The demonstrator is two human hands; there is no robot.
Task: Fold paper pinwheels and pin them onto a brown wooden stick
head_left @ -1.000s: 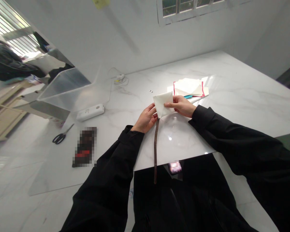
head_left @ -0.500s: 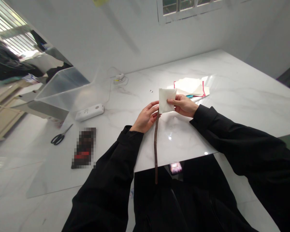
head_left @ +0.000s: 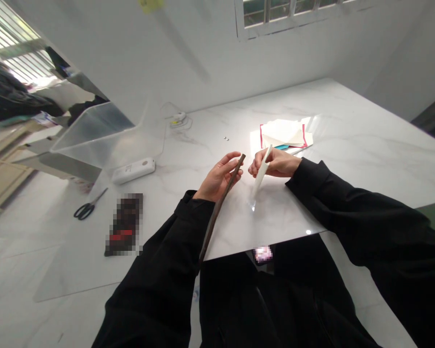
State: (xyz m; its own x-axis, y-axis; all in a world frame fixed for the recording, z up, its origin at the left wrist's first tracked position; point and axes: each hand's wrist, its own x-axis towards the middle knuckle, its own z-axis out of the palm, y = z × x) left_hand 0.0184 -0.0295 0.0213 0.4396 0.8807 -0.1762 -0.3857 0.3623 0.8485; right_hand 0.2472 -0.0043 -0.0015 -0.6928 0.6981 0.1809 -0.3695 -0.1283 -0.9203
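Observation:
My left hand [head_left: 217, 180] is closed around the upper part of a thin, slightly bent brown stick [head_left: 219, 205]. The stick slants down to the left, over the table's front edge and beside my left sleeve. A piece of cream paper [head_left: 261, 175] is pinched in my right hand [head_left: 281, 163], turned nearly edge-on so that its face is mostly hidden. A small gap separates the paper from the stick's top end. Behind my right hand lies a pile of cream papers [head_left: 282, 131] with red edging and a blue piece under it.
Black-handled scissors [head_left: 84, 210] and a pixelated dark item [head_left: 125, 224] lie at the left. Near them are a white power strip [head_left: 134, 170] and a clear plastic bin [head_left: 97, 125]. Tiny shiny bits [head_left: 226, 138] and a cable [head_left: 181, 118] sit farther back on the marble-patterned table [head_left: 366, 159].
The paper has come away from the stick's top and turned from face-on to nearly edge-on. The stick has tilted, its lower end swinging left.

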